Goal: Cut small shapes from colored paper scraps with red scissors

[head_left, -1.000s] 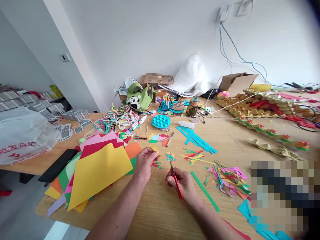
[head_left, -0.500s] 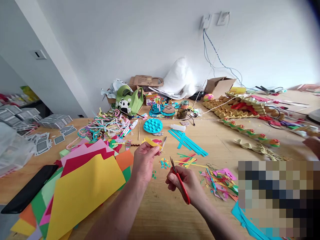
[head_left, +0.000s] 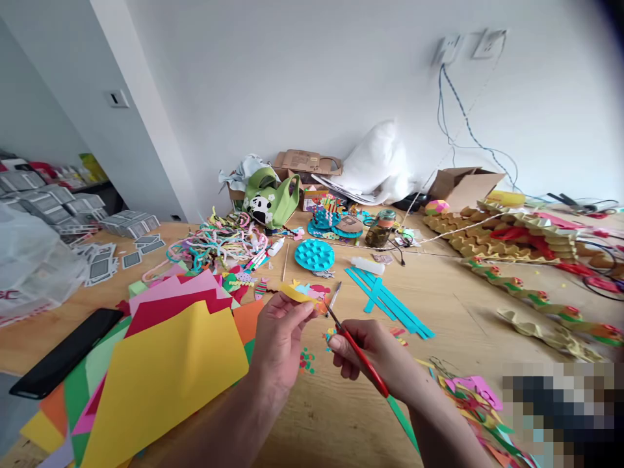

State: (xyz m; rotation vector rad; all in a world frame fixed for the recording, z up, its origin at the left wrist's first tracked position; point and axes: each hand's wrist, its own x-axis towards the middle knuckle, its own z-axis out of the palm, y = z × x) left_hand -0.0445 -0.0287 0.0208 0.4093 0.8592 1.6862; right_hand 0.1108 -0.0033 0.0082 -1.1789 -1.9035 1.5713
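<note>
Yellow paper scrap (head_left: pixel 294 294), pinched in the left hand (head_left: pixel 279 338) above the table's (head_left: pixel 453 312) middle, lies long-axis crosswise just left of the red scissors' (head_left: pixel 358 354) tips, gripped by the right hand (head_left: pixel 373 354).

Your wooden table (head_left: pixel 453 318): coloured paper sheets (head_left: pixel 166 364) near left, teal strips (head_left: pixel 390 302) centre, phone (head_left: pixel 63 361) left edge.
</note>
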